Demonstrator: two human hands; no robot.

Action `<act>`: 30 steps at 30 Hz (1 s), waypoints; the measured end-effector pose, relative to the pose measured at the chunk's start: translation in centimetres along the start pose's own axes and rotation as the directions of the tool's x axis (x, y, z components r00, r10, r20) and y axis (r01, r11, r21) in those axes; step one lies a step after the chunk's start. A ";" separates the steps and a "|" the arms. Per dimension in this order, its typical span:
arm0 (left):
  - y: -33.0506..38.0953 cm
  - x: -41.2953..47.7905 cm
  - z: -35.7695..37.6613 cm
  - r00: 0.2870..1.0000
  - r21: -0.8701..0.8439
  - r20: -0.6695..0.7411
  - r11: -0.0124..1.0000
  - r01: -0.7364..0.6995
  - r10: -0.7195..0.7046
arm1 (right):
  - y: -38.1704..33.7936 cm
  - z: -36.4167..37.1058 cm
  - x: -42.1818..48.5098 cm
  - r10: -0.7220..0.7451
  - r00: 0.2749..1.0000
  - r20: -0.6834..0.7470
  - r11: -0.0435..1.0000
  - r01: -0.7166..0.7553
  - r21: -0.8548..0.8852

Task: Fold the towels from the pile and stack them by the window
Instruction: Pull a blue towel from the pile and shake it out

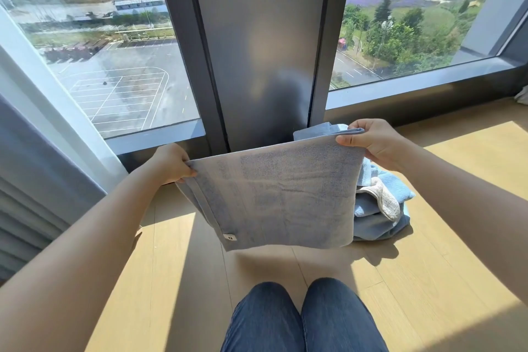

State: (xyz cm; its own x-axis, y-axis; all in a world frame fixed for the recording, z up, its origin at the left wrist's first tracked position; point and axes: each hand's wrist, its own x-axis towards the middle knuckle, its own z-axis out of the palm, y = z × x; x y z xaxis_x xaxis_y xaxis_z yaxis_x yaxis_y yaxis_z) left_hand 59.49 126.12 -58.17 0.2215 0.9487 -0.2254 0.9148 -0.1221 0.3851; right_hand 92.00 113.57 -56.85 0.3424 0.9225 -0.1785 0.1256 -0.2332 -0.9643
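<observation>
So: both hands are up, w/ a grey-blue towel (pixel 280 197) stretched flat betw. them in the air, above the wood floor (pixel 428 266). L hand (pixel 171 163) grips the top-left corner, fingers curled tight round the hem. R hand (pixel 368 140) pinches the top-right corner, thumb lying along the near side of the top edge, other fingers curled behind the cloth. R corner sits higher than L, so the top edge slants. Towel hangs free, bottom edge not touching the floor; small white label (pixel 229 236) at its lower left.

Pile (pixel 380 217) of blue towels lies on the floor just behind & right of the held one, partly hidden by it, w/ a whitish towel (pixel 383 200) on top. More blue cloth (pixel 317 128) shows above the top edge, at the foot of the dark window post (pixel 263 51); can't tell if it's folded. Knees in jeans (pixel 303 320) at bottom.
</observation>
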 end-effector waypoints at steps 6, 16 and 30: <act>0.3 -0.3 -1.0 0.996 0.149 -0.084 0.989 -0.018 0.030 | 0.2 -0.9 -0.2 -0.032 0.999 -0.027 0.996 0.034 0.079; 0.0 0.0 -0.9 0.986 0.073 -0.164 0.997 -0.015 0.027 | 0.0 -0.5 -0.3 -0.073 0.992 -0.108 0.996 0.078 0.050; 1.4 -0.3 -1.2 0.969 -0.199 -0.248 0.979 -0.033 -0.018 | 1.0 -1.5 0.1 0.027 0.999 -0.038 0.976 -0.035 -0.217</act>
State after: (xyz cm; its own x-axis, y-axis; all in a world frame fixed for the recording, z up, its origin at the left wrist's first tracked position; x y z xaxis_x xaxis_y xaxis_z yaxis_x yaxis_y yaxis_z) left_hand 60.29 126.01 -56.49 0.1149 0.9934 -0.0036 0.8213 -0.0929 0.5628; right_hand 93.61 112.98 -57.58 0.3808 0.9034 -0.1971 0.3123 -0.3263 -0.8922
